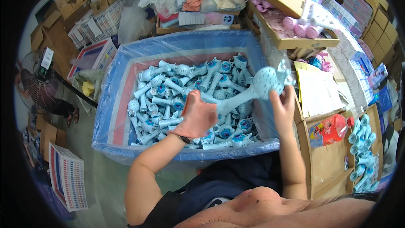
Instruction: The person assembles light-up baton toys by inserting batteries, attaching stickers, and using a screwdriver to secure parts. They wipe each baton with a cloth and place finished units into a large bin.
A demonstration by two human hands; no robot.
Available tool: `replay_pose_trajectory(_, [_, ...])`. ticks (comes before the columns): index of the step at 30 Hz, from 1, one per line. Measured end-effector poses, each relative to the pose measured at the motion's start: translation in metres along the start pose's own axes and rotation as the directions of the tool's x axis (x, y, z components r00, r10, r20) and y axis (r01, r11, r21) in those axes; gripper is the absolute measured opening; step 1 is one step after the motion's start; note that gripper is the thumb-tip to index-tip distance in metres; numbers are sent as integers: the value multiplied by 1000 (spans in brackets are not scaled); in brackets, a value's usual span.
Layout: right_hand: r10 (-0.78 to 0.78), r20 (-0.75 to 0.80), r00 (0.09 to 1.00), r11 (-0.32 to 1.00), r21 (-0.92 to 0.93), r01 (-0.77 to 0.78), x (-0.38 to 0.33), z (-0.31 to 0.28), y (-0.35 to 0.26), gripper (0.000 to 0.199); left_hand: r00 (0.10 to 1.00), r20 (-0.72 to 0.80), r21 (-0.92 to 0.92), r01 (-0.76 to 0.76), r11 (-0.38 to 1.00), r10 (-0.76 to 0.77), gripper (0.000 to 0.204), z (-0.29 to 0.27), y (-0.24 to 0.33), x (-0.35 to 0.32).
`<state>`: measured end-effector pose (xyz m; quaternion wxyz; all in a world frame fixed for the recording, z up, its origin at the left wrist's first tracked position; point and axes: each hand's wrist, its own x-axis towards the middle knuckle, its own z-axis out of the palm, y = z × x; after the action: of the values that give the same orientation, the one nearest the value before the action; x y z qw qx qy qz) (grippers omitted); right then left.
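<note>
A light-blue plastic toy microphone (265, 82) with a perforated round head is held tilted above the bin's right side. My right hand (284, 106) is closed around the head end, by a pale-blue knobbly part at its far right. At the flared handle end is my left hand (197, 117), closed on it and somewhat blurred, its fingers partly hidden. Below both hands, a big blue bin (179, 40) lined with clear plastic holds many similar light-blue pieces (181, 69), several with dark-blue and red emblems.
Right of the bin, a cardboard box (322, 171) bears a red-labelled bottle (331, 131), beside a row of light-blue pieces (362, 145). Pink pieces fill a carton (310, 42) at the back right. At the left stand a fan (40, 80) and a striped box (67, 177); a person is beyond the fan.
</note>
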<state>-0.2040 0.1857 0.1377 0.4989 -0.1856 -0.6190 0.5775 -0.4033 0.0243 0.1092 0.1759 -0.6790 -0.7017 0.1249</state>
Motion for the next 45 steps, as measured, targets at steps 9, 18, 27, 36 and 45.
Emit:
replay_pose_trajectory(9, [98,-114,989,974,-191,-118,-160,-46,-42,60,870,36,-128,493,-861,492,64,-83,148,24])
replay_pose_trajectory(18, [28,-652,757,989,-93,-117,-247,-126,-117,25,890,-425,-904,-427,-24,162,30,-146,215,34])
replay_pose_trajectory(27, [523,-227,822,578,-614,-537,-290,-92,-73,43,951,-266,-827,-141,-544,157,50,-115,242,23])
replay_pose_trajectory(36, [545,440,713,385,625,-679,-295,-118,-55,37,931,60,-573,329,-751,361,78,-107,235,42])
replay_pose_trajectory(45, [272,515,813,-27,849,-528,-317,-113,-55,65,867,210,-278,496,-823,452,70,-97,229,59])
